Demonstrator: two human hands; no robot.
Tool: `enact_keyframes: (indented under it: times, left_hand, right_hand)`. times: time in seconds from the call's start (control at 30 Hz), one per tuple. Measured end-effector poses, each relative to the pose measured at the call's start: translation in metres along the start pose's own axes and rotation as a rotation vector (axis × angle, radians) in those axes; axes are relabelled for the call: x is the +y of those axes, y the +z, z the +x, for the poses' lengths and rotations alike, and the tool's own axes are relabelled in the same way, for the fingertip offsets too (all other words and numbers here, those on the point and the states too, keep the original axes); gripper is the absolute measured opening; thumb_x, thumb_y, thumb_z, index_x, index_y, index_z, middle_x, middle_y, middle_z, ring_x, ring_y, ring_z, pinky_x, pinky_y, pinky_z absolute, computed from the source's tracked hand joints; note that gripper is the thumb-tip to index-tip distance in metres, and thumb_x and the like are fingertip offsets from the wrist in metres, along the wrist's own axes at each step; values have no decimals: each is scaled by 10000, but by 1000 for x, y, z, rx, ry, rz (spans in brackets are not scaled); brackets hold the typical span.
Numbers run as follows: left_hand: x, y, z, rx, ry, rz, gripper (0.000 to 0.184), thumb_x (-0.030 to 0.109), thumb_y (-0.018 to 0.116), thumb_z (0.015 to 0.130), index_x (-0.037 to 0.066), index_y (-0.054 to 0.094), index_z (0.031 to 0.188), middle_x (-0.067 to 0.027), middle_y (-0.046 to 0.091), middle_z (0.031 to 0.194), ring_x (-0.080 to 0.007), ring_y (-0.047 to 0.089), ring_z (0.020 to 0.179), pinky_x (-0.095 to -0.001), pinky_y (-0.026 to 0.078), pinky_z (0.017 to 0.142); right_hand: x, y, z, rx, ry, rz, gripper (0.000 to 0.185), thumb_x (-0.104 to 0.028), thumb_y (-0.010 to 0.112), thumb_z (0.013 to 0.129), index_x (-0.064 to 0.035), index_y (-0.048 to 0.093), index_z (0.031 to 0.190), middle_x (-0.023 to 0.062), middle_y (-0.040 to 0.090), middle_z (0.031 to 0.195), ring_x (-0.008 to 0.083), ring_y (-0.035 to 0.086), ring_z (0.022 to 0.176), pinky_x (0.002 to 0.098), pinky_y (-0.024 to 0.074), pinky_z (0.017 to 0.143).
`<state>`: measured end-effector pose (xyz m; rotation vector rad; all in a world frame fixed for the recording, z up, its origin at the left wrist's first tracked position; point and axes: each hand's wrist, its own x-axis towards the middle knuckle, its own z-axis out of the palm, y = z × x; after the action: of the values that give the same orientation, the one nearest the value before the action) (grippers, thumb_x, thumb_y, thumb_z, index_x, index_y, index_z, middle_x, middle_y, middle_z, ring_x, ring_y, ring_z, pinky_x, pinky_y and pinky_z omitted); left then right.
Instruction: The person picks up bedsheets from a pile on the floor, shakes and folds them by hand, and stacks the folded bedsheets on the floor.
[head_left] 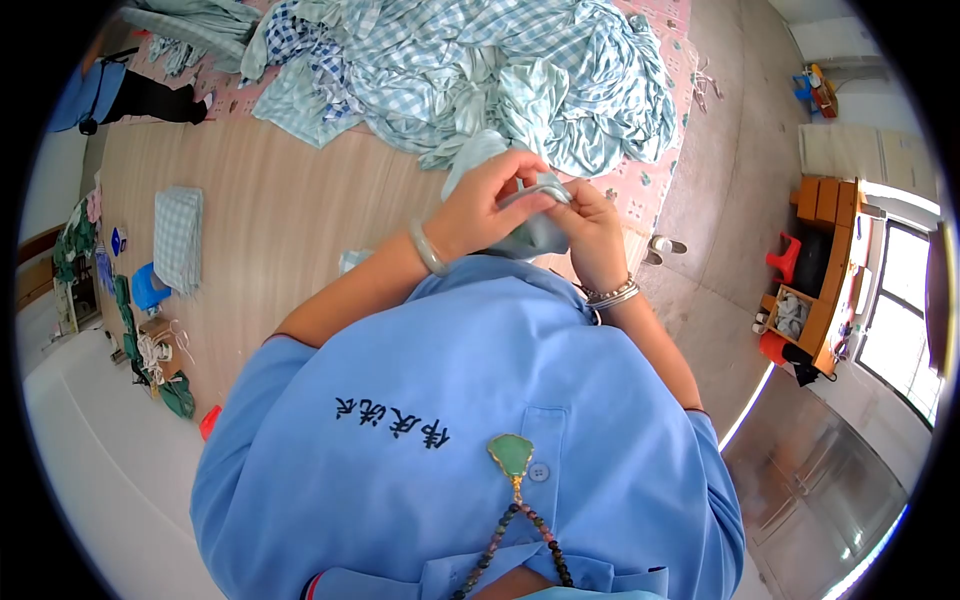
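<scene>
Close in front of my chest, both hands grip a pale green cloth [535, 238]. My left hand [492, 200], with a pale bangle at the wrist, has its fingers curled on the cloth's edge. My right hand [594, 222], wearing silver bracelets, pinches the same edge a little to the right. The rest of the cloth hangs below my fingers, and part shows behind my left hand. Just beyond lies a large heap of crumpled green-and-white checked fabric [440, 75].
A wood-grain table [270, 210] spreads to the left, carrying a folded checked cloth [178, 240]. Another person in blue [85, 100] is at the far left. A concrete floor [715, 190] with slippers [665, 247] lies right, near a wooden desk [835, 260] and a red stool [784, 257].
</scene>
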<state>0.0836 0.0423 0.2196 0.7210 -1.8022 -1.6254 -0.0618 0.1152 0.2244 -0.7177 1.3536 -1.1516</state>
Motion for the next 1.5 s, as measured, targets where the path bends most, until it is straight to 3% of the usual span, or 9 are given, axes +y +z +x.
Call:
enact_keyframes:
  times: [0.4,0.53,0.9,1.07,1.1,1.13,1.37,1.43,1.5]
  left_hand:
    - [-61,-8,-3,196,127,369,325,61,595,685,33,517,999,-107,537,935,-234,531,870,-299,430,699]
    - [-47,-15,-1,261,276,547,326,58,603,669,38,518,983,-112,543,882,-237,541,834,-295,434,686]
    - [-87,11,-16,108,28,408,216,204,554,741,87,533,921,-128,579,782,-327,542,700,-384,428,615]
    - [-124,-52,10,-292,-199,621,246,269,446,785,98,565,916,-109,599,776,-278,568,707,-377,432,638]
    - [-146,-88,15,-130,144,804,249,244,418,797,77,586,873,-91,590,726,-232,562,685,-337,433,641]
    - [-64,-117,21,-118,-98,689,247,188,399,801,62,595,881,-78,588,735,-201,549,685,-296,429,666]
    - [18,-143,11,308,-113,101,181,94,517,792,73,552,967,-38,590,781,-110,559,690,-225,436,644]
    - [12,-129,-1,-39,71,852,180,202,566,769,120,554,929,-64,546,634,-241,520,562,-285,434,553]
    - [-14,-131,-11,29,133,903,192,167,575,742,150,555,932,-73,543,642,-272,522,610,-307,437,548]
  right_hand:
    - [-29,20,4,-59,-187,-121,32,-45,559,776,-30,536,758,-63,484,619,-8,392,545,147,308,478]
    - [-37,25,0,-7,-230,-118,43,-49,564,777,-31,532,755,-66,466,608,-12,367,535,147,294,469]
    - [-59,39,-21,-18,-319,-72,42,-14,582,755,-22,542,765,-43,519,650,2,439,574,141,342,514]
    - [-96,15,-30,109,-544,-64,39,-13,576,763,-16,557,797,-28,537,677,9,453,590,153,351,530]
    - [-100,4,-32,171,-543,-132,39,-31,579,770,-15,555,796,-29,534,672,6,445,593,147,341,530]
    - [-101,-9,-33,215,-531,-281,40,-40,580,773,-16,552,789,-31,530,668,6,434,590,144,332,525]
    - [-88,-19,-31,327,-682,-373,65,-59,589,774,-14,543,771,-45,514,667,9,408,593,144,312,528]
    - [-99,-28,-32,378,-667,-316,77,-60,595,769,-5,542,775,-41,513,672,15,412,602,149,318,541]
    - [-108,-31,-37,320,-707,-272,78,-54,598,763,0,543,777,-34,515,680,22,417,606,151,330,554]
